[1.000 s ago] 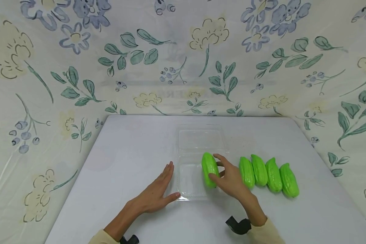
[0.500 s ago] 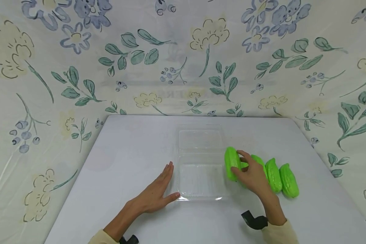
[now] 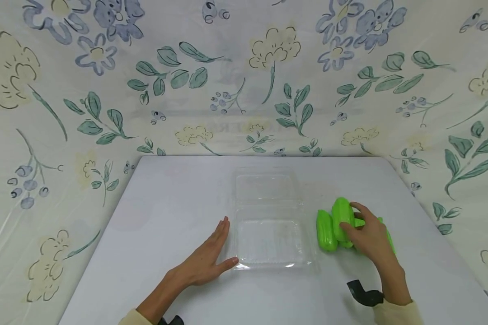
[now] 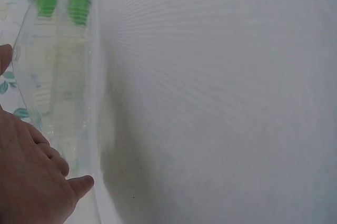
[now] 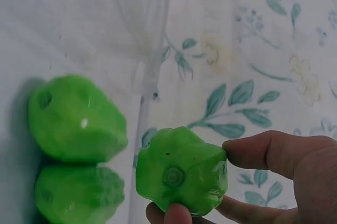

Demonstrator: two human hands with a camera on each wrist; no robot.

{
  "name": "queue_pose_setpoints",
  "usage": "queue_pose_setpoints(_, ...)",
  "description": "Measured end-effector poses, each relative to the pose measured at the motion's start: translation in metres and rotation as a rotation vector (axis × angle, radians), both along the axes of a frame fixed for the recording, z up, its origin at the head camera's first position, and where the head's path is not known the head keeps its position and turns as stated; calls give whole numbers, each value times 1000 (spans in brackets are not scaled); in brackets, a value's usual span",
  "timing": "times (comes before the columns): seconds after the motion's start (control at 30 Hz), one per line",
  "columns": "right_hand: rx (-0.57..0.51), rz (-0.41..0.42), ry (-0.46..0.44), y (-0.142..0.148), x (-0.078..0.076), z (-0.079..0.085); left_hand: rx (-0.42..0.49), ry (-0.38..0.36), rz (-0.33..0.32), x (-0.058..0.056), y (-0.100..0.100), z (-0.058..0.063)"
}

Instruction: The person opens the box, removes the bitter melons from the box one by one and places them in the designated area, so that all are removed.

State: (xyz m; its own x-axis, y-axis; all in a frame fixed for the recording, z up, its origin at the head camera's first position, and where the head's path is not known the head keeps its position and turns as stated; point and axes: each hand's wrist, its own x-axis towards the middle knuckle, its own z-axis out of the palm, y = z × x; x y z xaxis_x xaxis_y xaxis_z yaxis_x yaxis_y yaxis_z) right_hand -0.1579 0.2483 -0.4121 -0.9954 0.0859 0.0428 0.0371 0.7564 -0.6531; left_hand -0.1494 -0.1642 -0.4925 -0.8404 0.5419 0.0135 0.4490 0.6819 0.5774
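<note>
My right hand [image 3: 370, 234] pinches a glossy, ribbed green cucumber-shaped vegetable [image 3: 341, 219] between thumb and fingers. It is held above a row of similar green vegetables [image 3: 326, 232] on the white table, hiding part of them. In the right wrist view its round stem end [image 5: 174, 176] faces the camera, beside two others [image 5: 76, 118]. My left hand [image 3: 205, 259] lies with straight fingers along the left edge of a clear plastic container [image 3: 268, 243]. The left wrist view shows the left hand [image 4: 31, 176] close against the container's wall; firm contact is hard to judge.
The container's hinged lid [image 3: 264, 187] lies folded back toward the far side. Behind the white table [image 3: 175, 189] hangs a floral cloth [image 3: 227, 90]. Black wrist cameras [image 3: 365, 295] sit on both wrists.
My right hand has carried the green vegetable rightward, from over the container to above the row. My left hand has stayed in place.
</note>
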Motion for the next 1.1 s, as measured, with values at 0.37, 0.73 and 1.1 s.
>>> queue_pose_setpoints(0.37,75,-122,-28,48,4,1,-3,-4,10,-1,0,-1)
queue_pose_setpoints(0.73,123,-275,-96,96,5,-5,5,-6,-12,-2,0,-2)
queue_pose_setpoints(1.1,149,-356,-210,123,8,-13,1,-1,-19,-4,0,-2)
